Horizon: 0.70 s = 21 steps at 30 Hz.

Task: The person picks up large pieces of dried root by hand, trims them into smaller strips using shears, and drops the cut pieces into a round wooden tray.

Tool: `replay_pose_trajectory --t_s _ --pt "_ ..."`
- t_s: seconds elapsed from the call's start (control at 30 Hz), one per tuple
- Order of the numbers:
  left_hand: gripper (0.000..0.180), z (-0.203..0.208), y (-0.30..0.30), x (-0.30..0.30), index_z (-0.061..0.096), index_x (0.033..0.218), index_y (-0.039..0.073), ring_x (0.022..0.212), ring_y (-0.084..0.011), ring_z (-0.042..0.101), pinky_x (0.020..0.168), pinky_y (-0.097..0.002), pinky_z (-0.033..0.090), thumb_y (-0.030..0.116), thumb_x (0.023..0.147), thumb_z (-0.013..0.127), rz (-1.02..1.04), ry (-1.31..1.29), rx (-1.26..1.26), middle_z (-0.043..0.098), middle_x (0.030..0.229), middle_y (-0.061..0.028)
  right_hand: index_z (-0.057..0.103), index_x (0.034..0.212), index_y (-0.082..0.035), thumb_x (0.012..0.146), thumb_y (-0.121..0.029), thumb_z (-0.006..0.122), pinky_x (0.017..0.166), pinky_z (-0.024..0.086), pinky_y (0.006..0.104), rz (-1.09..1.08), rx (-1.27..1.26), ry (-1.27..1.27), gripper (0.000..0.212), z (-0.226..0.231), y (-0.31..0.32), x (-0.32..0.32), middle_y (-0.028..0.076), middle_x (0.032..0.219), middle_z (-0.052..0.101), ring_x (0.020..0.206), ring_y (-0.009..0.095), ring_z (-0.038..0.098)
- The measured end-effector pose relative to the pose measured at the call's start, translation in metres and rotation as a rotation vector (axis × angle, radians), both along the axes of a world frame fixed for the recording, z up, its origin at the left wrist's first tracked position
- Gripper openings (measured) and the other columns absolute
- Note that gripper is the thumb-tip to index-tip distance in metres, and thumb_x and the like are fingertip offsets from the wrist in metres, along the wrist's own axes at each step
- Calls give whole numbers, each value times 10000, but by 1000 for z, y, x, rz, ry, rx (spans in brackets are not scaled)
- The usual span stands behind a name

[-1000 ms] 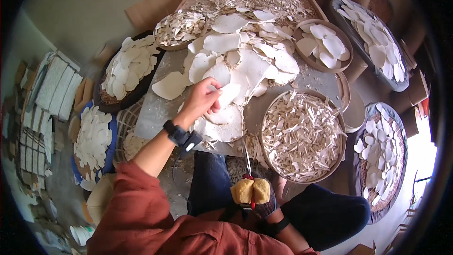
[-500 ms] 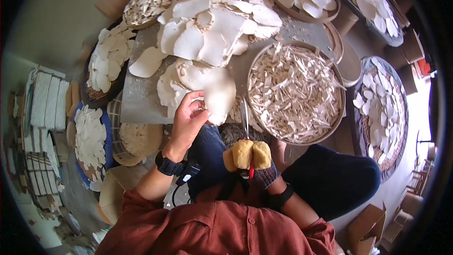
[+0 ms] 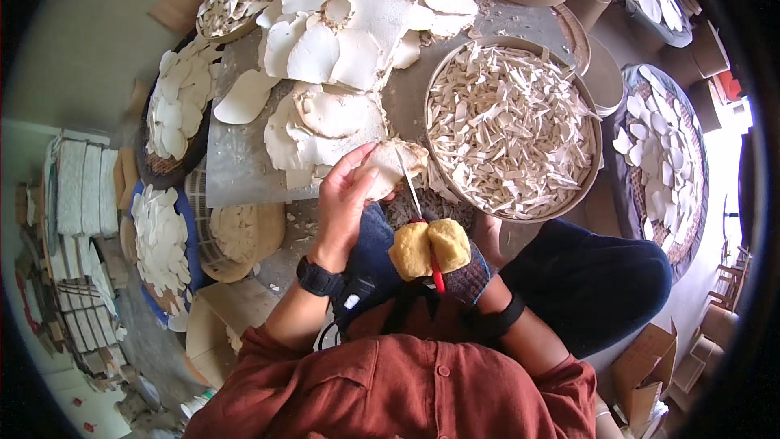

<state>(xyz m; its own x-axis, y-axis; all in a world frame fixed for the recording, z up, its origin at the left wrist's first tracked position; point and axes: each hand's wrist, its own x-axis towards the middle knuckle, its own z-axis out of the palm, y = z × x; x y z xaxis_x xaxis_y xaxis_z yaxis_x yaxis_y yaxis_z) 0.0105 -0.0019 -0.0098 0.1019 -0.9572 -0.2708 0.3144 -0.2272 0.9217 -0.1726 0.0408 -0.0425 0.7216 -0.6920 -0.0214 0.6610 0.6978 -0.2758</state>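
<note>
My left hand [image 3: 343, 203] pinches an off-white flat slice [image 3: 388, 169] with a rough, brownish edge, thumb on top and fingers beneath. My right hand [image 3: 470, 278], in a dark knitted glove, is closed round red-handled scissors [image 3: 415, 197]. Thick yellow foam-like padding [image 3: 429, 249] covers most of its fingers. One scissor blade lies across the face of the slice, near its right end; the other blade is hidden. Just beyond my left hand, more broad white slices [image 3: 333, 118] lie overlapping on a grey board [image 3: 236, 164].
A round tray [image 3: 600, 142] full of white strips stands right of the scissors. A big heap of slices [image 3: 349, 28] rises at the far side. Slice-covered round trays [image 3: 177, 106] [image 3: 662, 158] flank me. A basket [image 3: 244, 256] stands at left, a cardboard box [image 3: 646, 366] at lower right.
My left hand has come down and right with the slice, which is now tilted. The scissors, earlier apart from the slice, now meet it.
</note>
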Motion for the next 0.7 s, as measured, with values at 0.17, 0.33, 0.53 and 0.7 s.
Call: replay_pose_trajectory --t_s 0.17,0.33,0.53,0.7 --pt "362 6 -19 13 462 1189 -16 792 -153 615 612 -279 553 31 834 513 -174 25 46 601 1000 -121 485 1129 -41 881 -148 511 933 392 300 -56 27 -58 271 4 -10 0 85 1079 554 1022 186 529" --pt "383 1 -30 21 452 1204 1 793 -183 622 615 -293 545 49 828 507 -206 -20 79 598 1015 -114 553 1028 -85 800 -248 589 799 457 315 -185 -792 939 282 -28 -12 18 104 996 592 920 245 567" --pt "363 -7 -33 33 448 1183 -14 775 -226 630 607 -299 538 61 832 505 -220 31 86 601 973 -132 580 976 -72 803 -231 577 763 467 340 -170 -786 988 235 -25 -15 24 100 954 613 879 252 585" --pt "258 -6 -36 33 478 1083 -12 775 -168 608 660 -284 526 16 830 516 -258 -83 7 598 937 -118 576 1004 -62 749 -119 579 820 448 350 -253 -730 968 261 -29 -19 24 125 974 607 927 293 569"
